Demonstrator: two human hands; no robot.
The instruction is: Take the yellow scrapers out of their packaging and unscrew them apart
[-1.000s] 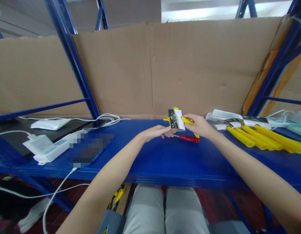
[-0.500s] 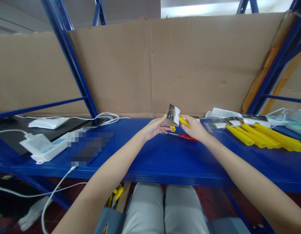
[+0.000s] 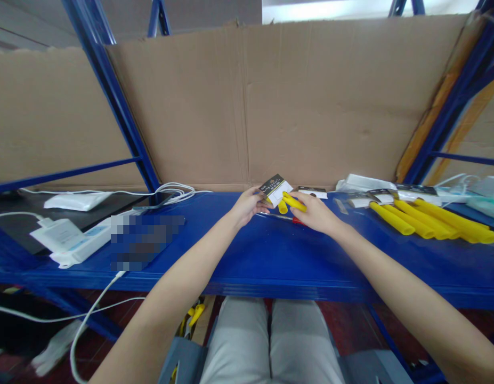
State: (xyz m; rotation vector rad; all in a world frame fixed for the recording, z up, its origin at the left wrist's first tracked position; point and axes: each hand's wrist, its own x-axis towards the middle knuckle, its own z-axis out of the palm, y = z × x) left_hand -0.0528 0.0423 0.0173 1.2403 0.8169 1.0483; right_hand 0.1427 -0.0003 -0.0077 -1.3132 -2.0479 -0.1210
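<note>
One red-handled screwdriver (image 3: 298, 220) lies nearer than the printed card (image 3: 275, 189), on a smooth blue shelf (image 3: 266, 256). Left hand (image 3: 245, 208): closed on the card's left edge. Right hand (image 3: 315, 214): closed on one of two rounded yellow handles (image 3: 295, 204), right of the card. Beyond: creased brown cardboard (image 3: 302, 106).

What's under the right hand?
A red-handled screwdriver, partly: its shaft and the start of its handle show on the blue shelf. The right hand covers the rest, so anything else beneath can't be seen.
</note>
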